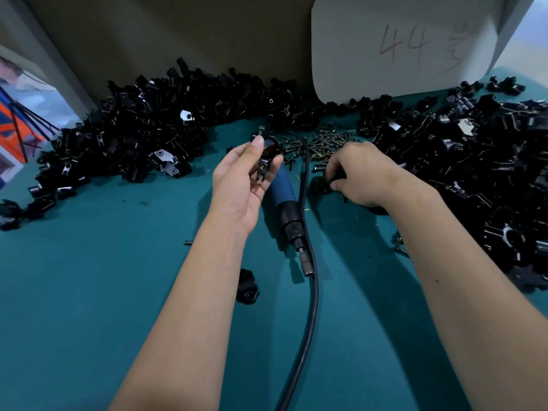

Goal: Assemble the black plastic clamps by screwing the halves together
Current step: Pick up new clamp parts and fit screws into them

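Observation:
My left hand (241,185) holds a black plastic clamp (267,157) upright between thumb and fingers above the green table, with a screw sticking out of its top. My right hand (360,173) rests palm down at the near edge of a small pile of dark screws (321,142), its fingertips pinched around a small dark part that I cannot make out. A blue electric screwdriver (286,200) lies on the table between my hands, bit pointing toward me. One single black clamp piece (247,287) lies near my left forearm.
Large heaps of black clamp parts lie at the back left (142,129) and along the right (480,161). The screwdriver's black cable (310,292) runs toward me between my arms. A white board marked 44 (406,46) leans against the back wall. A loose screw (187,242) lies left.

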Tool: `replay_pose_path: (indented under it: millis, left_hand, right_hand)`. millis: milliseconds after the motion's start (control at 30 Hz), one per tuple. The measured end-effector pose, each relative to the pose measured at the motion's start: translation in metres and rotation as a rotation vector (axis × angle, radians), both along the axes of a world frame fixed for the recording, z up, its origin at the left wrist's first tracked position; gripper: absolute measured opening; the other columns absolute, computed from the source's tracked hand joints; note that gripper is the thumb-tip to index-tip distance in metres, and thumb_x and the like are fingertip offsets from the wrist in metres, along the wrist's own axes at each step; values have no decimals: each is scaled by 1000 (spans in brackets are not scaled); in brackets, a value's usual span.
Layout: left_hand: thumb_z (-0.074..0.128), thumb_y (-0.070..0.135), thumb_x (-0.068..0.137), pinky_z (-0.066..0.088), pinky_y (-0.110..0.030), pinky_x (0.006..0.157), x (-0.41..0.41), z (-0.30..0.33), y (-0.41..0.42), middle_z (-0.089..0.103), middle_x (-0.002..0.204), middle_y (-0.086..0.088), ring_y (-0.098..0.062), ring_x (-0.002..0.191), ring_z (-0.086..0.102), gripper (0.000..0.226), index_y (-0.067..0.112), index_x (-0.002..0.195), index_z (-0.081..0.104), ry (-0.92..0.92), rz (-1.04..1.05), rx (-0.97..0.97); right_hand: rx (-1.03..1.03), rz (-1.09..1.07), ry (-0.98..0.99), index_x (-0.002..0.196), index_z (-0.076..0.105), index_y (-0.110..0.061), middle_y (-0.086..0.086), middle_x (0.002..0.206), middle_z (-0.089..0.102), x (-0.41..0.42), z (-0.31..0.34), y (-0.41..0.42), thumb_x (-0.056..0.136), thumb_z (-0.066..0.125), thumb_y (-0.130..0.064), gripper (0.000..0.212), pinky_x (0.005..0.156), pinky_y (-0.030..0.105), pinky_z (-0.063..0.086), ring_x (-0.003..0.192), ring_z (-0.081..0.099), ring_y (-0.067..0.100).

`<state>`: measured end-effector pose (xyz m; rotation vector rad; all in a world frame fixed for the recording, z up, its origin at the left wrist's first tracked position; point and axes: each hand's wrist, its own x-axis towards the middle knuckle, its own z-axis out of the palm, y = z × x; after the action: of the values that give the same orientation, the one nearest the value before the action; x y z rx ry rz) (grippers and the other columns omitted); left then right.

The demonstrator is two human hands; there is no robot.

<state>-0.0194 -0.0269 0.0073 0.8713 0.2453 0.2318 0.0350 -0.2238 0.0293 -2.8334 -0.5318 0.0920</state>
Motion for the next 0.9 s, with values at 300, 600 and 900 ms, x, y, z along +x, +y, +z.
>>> replay_pose_path:
  millis: [300,600,900]
  left_hand:
    - [73,-6,88,58,-18,72,-2,1,8,75,86,-7,-15,75,73,17,-1,102,66,2,-24,31]
    - [74,-6,87,58,-17,70,-2,3,9,76,84,-7,-14,74,73,14,1,96,67,6,-29,31]
    - [77,-5,85,59,-21,73,-5,2,8,78,89,-7,-17,77,75,30,1,111,64,23,-47,132]
  right_hand:
    - [93,-47,-59,96,70,-20,7,115,62,0,-2,-3,97,72,-18,3,104,43,47,120,51,30]
    - [81,-28,-13,94,74,-25,1,106,68,0,-1,-3,95,71,-14,11,90,33,54,103,59,18]
    - [3,-75,-18,94,75,-23,1,113,48,3,-6,-2,97,71,-18,7,91,35,37,128,38,33]
